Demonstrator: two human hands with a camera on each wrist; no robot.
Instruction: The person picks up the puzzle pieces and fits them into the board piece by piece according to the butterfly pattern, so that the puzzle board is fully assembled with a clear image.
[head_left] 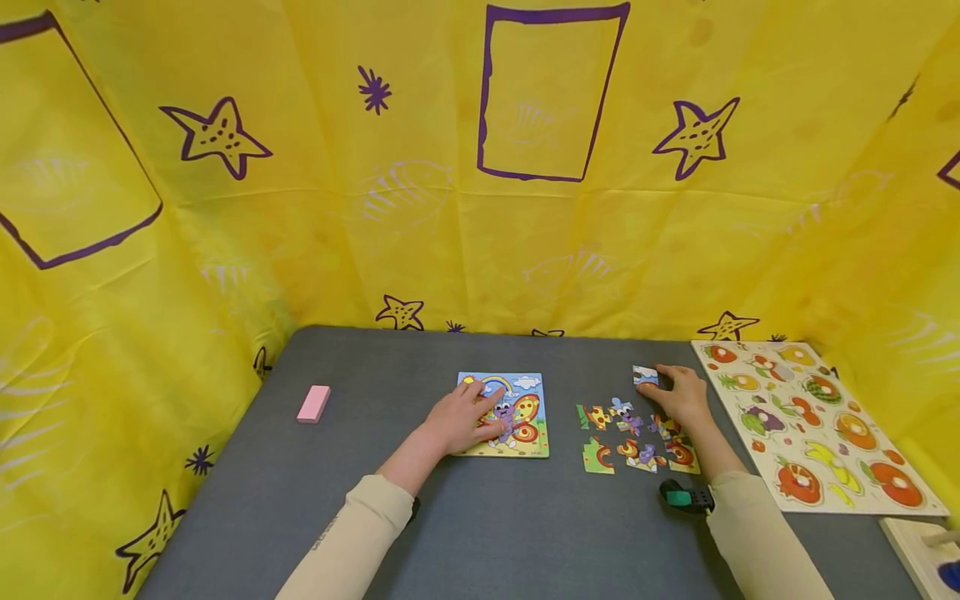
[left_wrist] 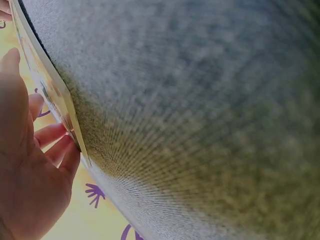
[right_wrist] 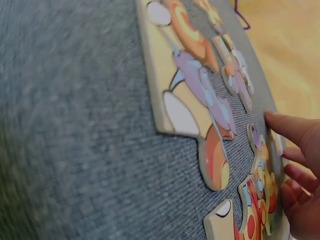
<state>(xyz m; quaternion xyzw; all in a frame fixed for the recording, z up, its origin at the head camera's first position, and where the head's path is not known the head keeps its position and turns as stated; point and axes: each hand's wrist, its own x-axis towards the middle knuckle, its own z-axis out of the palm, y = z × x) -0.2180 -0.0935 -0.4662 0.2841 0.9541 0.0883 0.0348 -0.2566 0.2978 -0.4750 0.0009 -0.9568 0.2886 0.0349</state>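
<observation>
A square butterfly picture board [head_left: 531, 446] lies on the dark table. My left hand [head_left: 457, 419] rests over its left part, fingers spread on the picture; the left wrist view shows fingertips against the board's edge [left_wrist: 75, 120]. Off to the right, my right hand [head_left: 684, 393] pinches a small blue-and-white puzzle piece [head_left: 645, 377] by its right side, index finger at the far edge and thumb at the near one. Loose butterfly puzzle pieces [head_left: 628, 421] lie in rough rows just left of and below that hand. In the right wrist view, fingers partly hide the held piece [right_wrist: 277, 144].
A pink block [head_left: 313, 404] lies at the table's left. Along the right side is a fruit-picture board [head_left: 795, 437], close beside my right forearm. A wooden item with a blue part [head_left: 918, 554] sits at the lower right corner. Yellow patterned cloth [head_left: 420, 233] hangs behind the table.
</observation>
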